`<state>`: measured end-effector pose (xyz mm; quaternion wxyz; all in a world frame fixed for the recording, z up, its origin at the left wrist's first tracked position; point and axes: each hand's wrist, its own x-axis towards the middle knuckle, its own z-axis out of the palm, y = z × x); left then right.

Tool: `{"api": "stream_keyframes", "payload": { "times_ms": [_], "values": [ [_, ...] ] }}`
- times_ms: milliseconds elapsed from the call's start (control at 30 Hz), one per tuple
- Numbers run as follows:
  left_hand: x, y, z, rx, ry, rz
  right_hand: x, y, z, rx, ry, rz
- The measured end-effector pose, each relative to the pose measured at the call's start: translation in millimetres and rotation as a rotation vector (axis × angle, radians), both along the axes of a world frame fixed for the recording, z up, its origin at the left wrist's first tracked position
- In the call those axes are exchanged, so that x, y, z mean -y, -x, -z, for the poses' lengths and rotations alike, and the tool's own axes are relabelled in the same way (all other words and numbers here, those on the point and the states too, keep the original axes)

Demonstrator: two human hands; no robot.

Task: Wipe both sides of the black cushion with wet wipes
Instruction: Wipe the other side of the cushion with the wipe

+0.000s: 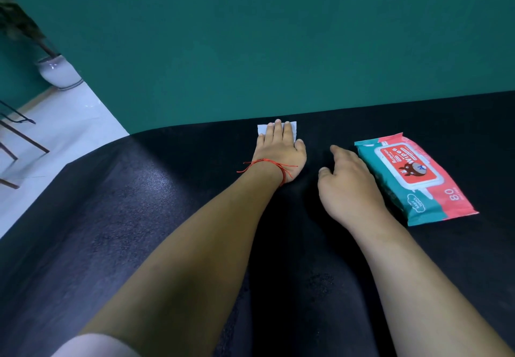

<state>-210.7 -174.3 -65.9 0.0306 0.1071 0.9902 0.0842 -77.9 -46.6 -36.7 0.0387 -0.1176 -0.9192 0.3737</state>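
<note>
In the head view, the wet wipe (262,128) lay at the far edge of the black cushion (139,217), pressed flat under the straight, closed-together fingers of the left hand (278,153). A push outward would probably carry it over that edge or bunch it. The right hand (345,186) rested on the cushion with relaxed fingers, holding nothing, just beside the baby wipes pack (412,178), which covered a patch likely to be missed.

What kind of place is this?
Probably an indoor room, perhaps a home or studio: a teal wall, a pale glossy floor with a potted plant, and a black cushion on which the left hand presses a wipe.
</note>
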Motion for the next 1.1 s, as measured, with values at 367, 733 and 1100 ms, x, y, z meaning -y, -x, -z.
{"api": "stream_keyframes", "payload": {
  "times_ms": [367,733,1100],
  "values": [
    [11,-39,-1,0.011,-0.027,0.032,1,0,1,0.01,-0.024,-0.005],
    [23,-80,2,0.023,-0.028,0.069,2,-1,1,0.002,-0.027,-0.003],
    [33,-130,0,0.023,-0.001,0.089,3,-1,2,0.007,-0.059,-0.001]
  ]
}}
